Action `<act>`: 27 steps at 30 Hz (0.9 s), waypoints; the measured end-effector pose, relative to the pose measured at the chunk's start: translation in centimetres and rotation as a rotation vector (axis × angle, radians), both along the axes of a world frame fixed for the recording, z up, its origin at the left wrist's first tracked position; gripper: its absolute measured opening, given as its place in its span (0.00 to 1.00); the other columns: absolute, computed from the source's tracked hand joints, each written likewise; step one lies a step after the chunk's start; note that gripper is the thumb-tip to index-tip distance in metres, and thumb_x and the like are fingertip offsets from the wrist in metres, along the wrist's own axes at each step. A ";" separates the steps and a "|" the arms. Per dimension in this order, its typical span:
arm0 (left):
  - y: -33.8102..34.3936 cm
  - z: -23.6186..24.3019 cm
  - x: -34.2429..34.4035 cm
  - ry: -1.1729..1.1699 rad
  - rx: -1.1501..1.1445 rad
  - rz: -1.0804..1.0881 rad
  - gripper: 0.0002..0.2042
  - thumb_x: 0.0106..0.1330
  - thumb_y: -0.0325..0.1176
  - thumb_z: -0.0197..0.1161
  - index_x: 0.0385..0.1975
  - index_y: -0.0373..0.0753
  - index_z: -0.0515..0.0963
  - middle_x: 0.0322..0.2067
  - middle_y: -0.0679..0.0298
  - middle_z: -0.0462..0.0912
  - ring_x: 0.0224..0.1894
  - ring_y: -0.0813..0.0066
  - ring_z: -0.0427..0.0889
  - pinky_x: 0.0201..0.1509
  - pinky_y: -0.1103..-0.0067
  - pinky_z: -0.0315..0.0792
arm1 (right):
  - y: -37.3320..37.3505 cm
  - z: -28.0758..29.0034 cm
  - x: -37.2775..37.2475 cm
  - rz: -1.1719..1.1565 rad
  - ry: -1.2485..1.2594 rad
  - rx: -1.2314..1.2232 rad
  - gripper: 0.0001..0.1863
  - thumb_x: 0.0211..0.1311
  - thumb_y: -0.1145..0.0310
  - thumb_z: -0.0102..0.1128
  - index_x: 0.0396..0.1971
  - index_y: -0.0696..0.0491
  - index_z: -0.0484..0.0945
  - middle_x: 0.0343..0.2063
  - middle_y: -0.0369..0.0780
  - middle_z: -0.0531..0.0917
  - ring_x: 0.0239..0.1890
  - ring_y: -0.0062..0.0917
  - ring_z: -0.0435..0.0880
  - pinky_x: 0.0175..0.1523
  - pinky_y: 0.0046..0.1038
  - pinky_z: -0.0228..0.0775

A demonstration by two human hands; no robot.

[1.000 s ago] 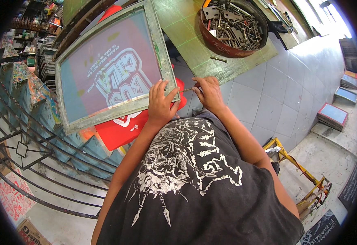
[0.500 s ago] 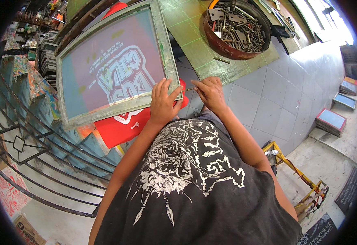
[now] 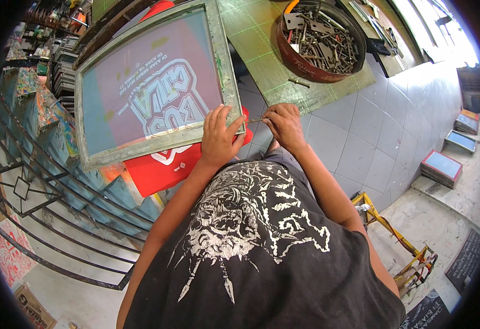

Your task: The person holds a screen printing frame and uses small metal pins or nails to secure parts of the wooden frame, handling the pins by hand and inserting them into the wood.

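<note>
A screen printing frame (image 3: 157,149) with a pale wooden border and lettered mesh lies tilted over a red cloth (image 3: 160,170). On its near right corner rests my left hand (image 3: 218,134), fingers stretched out and thumb spread away from them. A thin metal bolt (image 3: 255,120) sticks out sideways from that corner. My right hand (image 3: 285,126) pinches the bolt's outer end between thumb and fingers. The bolt's inner end is at the frame's edge, and I cannot tell how deep it sits.
A round reddish tub (image 3: 311,71) full of bolts and metal plates stands on the green gridded table (image 3: 251,33). One loose bolt (image 3: 299,83) lies near its edge. Tools lie at the far right. Black curved railings (image 3: 75,219) run along the left, a yellow metal frame (image 3: 393,230) at the right.
My right fingers have curled tighter around the bolt's outer end, and more of its shaft shows. My left hand stays on the frame corner. The view has shifted slightly.
</note>
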State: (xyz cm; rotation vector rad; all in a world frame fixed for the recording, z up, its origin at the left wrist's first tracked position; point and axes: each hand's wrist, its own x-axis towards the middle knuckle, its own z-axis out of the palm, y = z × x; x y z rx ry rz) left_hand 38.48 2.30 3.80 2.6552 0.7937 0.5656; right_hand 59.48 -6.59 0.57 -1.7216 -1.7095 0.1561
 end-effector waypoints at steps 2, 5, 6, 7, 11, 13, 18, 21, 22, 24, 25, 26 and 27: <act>0.0 0.0 0.0 -0.001 0.000 -0.001 0.23 0.53 0.37 0.68 0.53 0.47 0.76 0.57 0.51 0.66 0.63 0.48 0.62 0.67 0.57 0.56 | 0.2 0.0 0.0 -0.002 -0.023 -0.029 0.07 0.55 0.65 0.64 0.32 0.50 0.79 0.37 0.35 0.79 0.45 0.32 0.74 0.55 0.38 0.59; 0.0 0.0 -0.1 0.000 0.000 0.000 0.24 0.53 0.37 0.68 0.53 0.46 0.76 0.57 0.51 0.67 0.63 0.48 0.63 0.67 0.57 0.56 | 0.6 0.3 0.0 -0.007 -0.043 -0.062 0.07 0.57 0.64 0.63 0.32 0.50 0.79 0.38 0.35 0.79 0.47 0.32 0.73 0.57 0.38 0.57; 0.0 0.0 0.0 0.000 -0.002 -0.002 0.24 0.53 0.37 0.68 0.53 0.46 0.76 0.57 0.51 0.67 0.63 0.48 0.63 0.67 0.57 0.56 | 0.6 0.4 0.0 0.002 -0.030 -0.050 0.07 0.57 0.64 0.62 0.31 0.51 0.79 0.39 0.35 0.79 0.47 0.32 0.73 0.58 0.38 0.57; 0.0 0.0 0.0 0.000 -0.003 -0.004 0.24 0.53 0.37 0.68 0.53 0.46 0.76 0.57 0.51 0.67 0.63 0.48 0.63 0.67 0.57 0.56 | 0.7 0.5 0.1 0.011 -0.016 -0.039 0.07 0.58 0.64 0.62 0.31 0.51 0.79 0.39 0.36 0.79 0.48 0.32 0.73 0.59 0.38 0.56; 0.0 0.0 -0.1 0.005 0.002 0.003 0.24 0.53 0.37 0.68 0.53 0.46 0.76 0.57 0.51 0.67 0.63 0.48 0.63 0.67 0.57 0.55 | 0.3 1.6 0.5 0.096 -0.042 -0.077 0.09 0.59 0.62 0.60 0.33 0.52 0.80 0.41 0.36 0.79 0.51 0.32 0.73 0.62 0.39 0.55; 0.0 0.0 0.0 0.007 0.008 0.003 0.24 0.53 0.37 0.68 0.53 0.46 0.76 0.57 0.51 0.67 0.63 0.48 0.63 0.67 0.57 0.55 | 0.6 1.3 1.0 0.124 -0.078 -0.071 0.10 0.59 0.62 0.61 0.34 0.52 0.80 0.43 0.36 0.79 0.52 0.32 0.73 0.63 0.39 0.54; 0.0 -0.1 0.0 0.002 0.001 0.001 0.24 0.53 0.37 0.68 0.52 0.46 0.76 0.57 0.51 0.67 0.63 0.48 0.63 0.67 0.57 0.55 | 1.2 1.7 1.2 0.169 -0.100 -0.096 0.11 0.57 0.61 0.62 0.35 0.52 0.80 0.47 0.36 0.79 0.54 0.32 0.72 0.64 0.41 0.55; 0.0 -0.2 -0.1 0.008 -0.004 0.005 0.24 0.53 0.37 0.68 0.52 0.46 0.76 0.57 0.51 0.67 0.63 0.48 0.63 0.67 0.57 0.55 | 1.1 1.4 1.2 0.146 -0.041 -0.081 0.12 0.58 0.60 0.62 0.35 0.52 0.81 0.47 0.36 0.80 0.56 0.32 0.72 0.64 0.41 0.56; 0.0 -0.2 -0.1 0.011 -0.005 0.005 0.24 0.53 0.37 0.68 0.52 0.46 0.76 0.57 0.51 0.67 0.63 0.48 0.63 0.67 0.57 0.55 | 1.0 1.1 1.2 0.136 -0.019 -0.075 0.12 0.59 0.59 0.61 0.35 0.53 0.81 0.47 0.36 0.80 0.56 0.33 0.72 0.64 0.41 0.56; 0.1 -0.2 -0.1 0.004 0.001 0.001 0.24 0.53 0.37 0.68 0.53 0.46 0.76 0.57 0.51 0.67 0.63 0.48 0.63 0.67 0.57 0.55 | 1.0 0.4 1.4 0.159 -0.013 -0.083 0.12 0.58 0.60 0.62 0.34 0.53 0.80 0.47 0.36 0.80 0.57 0.33 0.72 0.64 0.42 0.56; 0.1 -0.3 -0.1 0.001 0.004 0.000 0.24 0.53 0.37 0.68 0.53 0.46 0.76 0.57 0.51 0.67 0.63 0.48 0.63 0.67 0.57 0.55 | 1.0 0.2 1.5 0.170 -0.010 -0.087 0.12 0.57 0.60 0.63 0.34 0.53 0.79 0.47 0.36 0.80 0.57 0.33 0.72 0.64 0.43 0.56; 0.1 -0.1 0.0 0.003 0.004 0.000 0.24 0.53 0.37 0.68 0.53 0.46 0.76 0.57 0.51 0.67 0.63 0.48 0.63 0.67 0.57 0.55 | 1.0 0.0 1.5 0.169 -0.038 -0.087 0.12 0.57 0.60 0.64 0.34 0.52 0.79 0.47 0.36 0.81 0.57 0.33 0.72 0.64 0.43 0.56; 0.0 0.1 0.0 0.006 0.004 0.000 0.24 0.53 0.37 0.68 0.53 0.46 0.76 0.57 0.51 0.67 0.63 0.48 0.63 0.67 0.57 0.55 | 0.9 0.0 1.5 0.167 -0.065 -0.087 0.11 0.56 0.61 0.64 0.33 0.52 0.78 0.47 0.36 0.81 0.57 0.33 0.72 0.65 0.44 0.56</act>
